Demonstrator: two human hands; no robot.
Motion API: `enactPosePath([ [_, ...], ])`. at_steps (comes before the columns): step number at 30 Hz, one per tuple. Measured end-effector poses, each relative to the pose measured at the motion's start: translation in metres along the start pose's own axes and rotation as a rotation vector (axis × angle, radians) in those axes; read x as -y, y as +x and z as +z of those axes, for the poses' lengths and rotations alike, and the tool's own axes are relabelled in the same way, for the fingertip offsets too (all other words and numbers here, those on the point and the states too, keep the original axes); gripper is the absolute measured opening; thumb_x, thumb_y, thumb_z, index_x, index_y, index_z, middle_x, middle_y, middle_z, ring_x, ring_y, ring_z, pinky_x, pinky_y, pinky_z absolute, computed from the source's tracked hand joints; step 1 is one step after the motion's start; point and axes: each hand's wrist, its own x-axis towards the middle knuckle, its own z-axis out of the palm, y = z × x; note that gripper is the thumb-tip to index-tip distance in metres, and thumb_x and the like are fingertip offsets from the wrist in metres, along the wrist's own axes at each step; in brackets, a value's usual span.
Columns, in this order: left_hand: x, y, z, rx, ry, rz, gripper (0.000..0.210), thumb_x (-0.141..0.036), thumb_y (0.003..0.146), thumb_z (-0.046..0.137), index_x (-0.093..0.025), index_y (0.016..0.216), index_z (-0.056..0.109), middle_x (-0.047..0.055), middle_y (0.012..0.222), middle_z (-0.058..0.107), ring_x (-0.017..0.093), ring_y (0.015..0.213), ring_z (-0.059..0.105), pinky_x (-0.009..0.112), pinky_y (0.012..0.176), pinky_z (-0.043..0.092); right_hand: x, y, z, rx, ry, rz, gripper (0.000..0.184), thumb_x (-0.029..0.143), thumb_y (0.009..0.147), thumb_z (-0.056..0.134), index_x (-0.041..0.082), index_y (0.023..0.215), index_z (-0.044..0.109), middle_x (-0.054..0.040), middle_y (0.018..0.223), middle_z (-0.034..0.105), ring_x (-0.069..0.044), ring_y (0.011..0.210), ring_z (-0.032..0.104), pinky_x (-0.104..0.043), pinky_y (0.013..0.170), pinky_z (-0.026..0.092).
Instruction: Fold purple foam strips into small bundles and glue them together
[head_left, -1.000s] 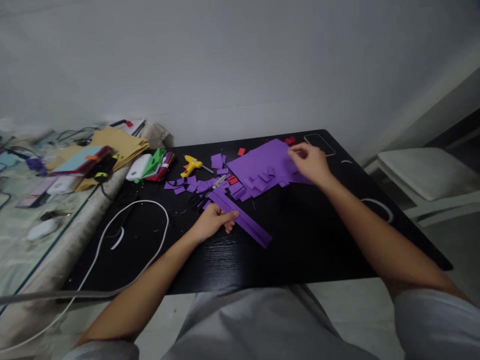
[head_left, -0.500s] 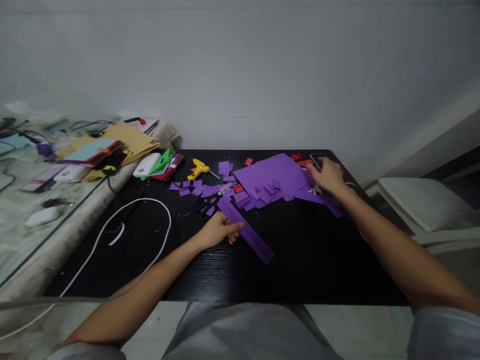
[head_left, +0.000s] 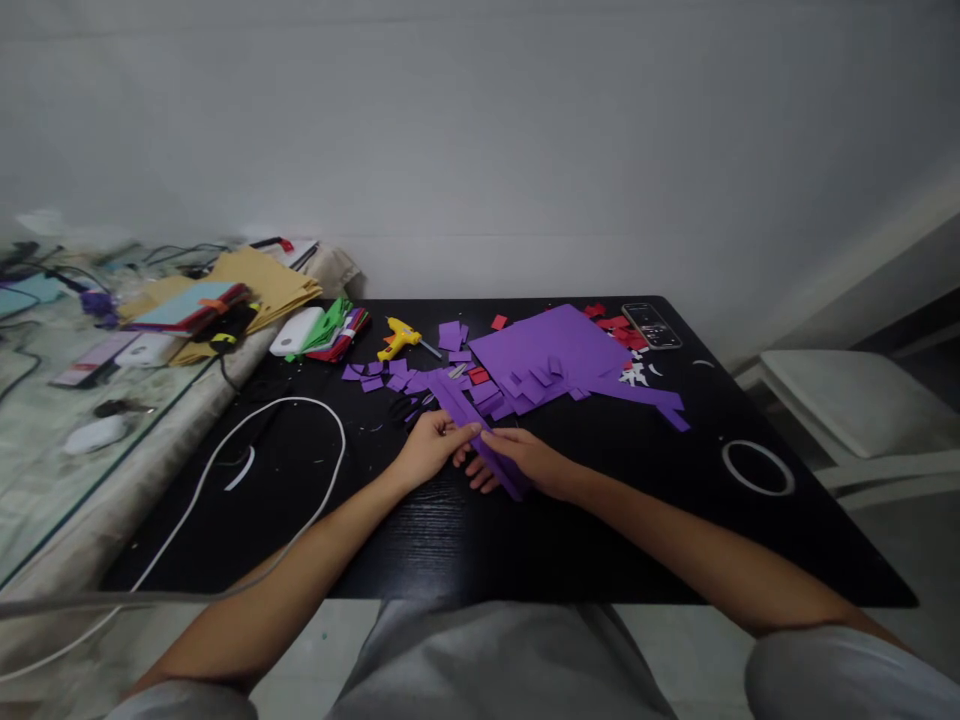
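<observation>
A long purple paper strip (head_left: 459,405) slants over the black table, with lengthwise lines along it. My left hand (head_left: 433,450) pinches its left edge, thumb on top. On the other edge my right hand (head_left: 529,460) grips it too, its thumb close to the left one and its fingers underneath. Just behind the strip's far end lie scissors (head_left: 409,405), partly covered by it. Small cut purple paper pieces (head_left: 371,383) are scattered beyond my hands. A large purple sheet (head_left: 559,345) lies farther back, with folded bits on it.
A yellow glue gun (head_left: 400,338) lies at the back, near a bundle of coloured paper (head_left: 330,330). At the right are a phone (head_left: 651,326) and a white ring (head_left: 757,468). A white cable (head_left: 341,440) loops across the left side. A chair (head_left: 847,400) stands to the right.
My right hand has come back from the phone at the far right and taken hold of the strip beside my left hand. The strip has shifted slightly and covers more of the scissors.
</observation>
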Motion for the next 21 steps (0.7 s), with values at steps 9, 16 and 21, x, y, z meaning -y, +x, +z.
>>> enactPosePath([
  [9, 0.005, 0.004, -0.006, 0.017, 0.013, 0.000, 0.043, -0.050, 0.075, 0.076, -0.012, 0.065, 0.060, -0.001, 0.054, 0.061, 0.007, 0.042, 0.051, 0.019, 0.044, 0.042, -0.002, 0.000, -0.004, 0.002, 0.005, -0.094, 0.043, 0.053, 0.081, 0.073, 0.011, 0.092, 0.068, -0.0052, 0.077, 0.072, -0.012, 0.058, 0.066, -0.024, 0.055, 0.055],
  [16, 0.004, 0.002, -0.005, 0.043, 0.020, -0.031, 0.047, -0.054, 0.075, 0.076, -0.011, 0.063, 0.061, 0.001, 0.050, 0.061, 0.009, 0.041, 0.053, 0.020, 0.043, 0.045, -0.008, -0.007, -0.001, -0.030, 0.040, -0.080, 0.047, 0.055, 0.078, 0.075, 0.010, 0.091, 0.068, -0.0049, 0.077, 0.072, -0.013, 0.058, 0.067, -0.026, 0.056, 0.055],
  [21, 0.001, 0.000, -0.004, 0.054, 0.041, -0.037, 0.044, -0.052, 0.076, 0.076, -0.012, 0.064, 0.061, 0.001, 0.049, 0.061, 0.009, 0.039, 0.053, 0.019, 0.042, 0.044, -0.015, -0.017, -0.002, 0.009, 0.068, -0.053, 0.045, 0.052, 0.079, 0.075, 0.010, 0.093, 0.068, -0.0047, 0.076, 0.072, -0.013, 0.061, 0.068, -0.027, 0.060, 0.056],
])
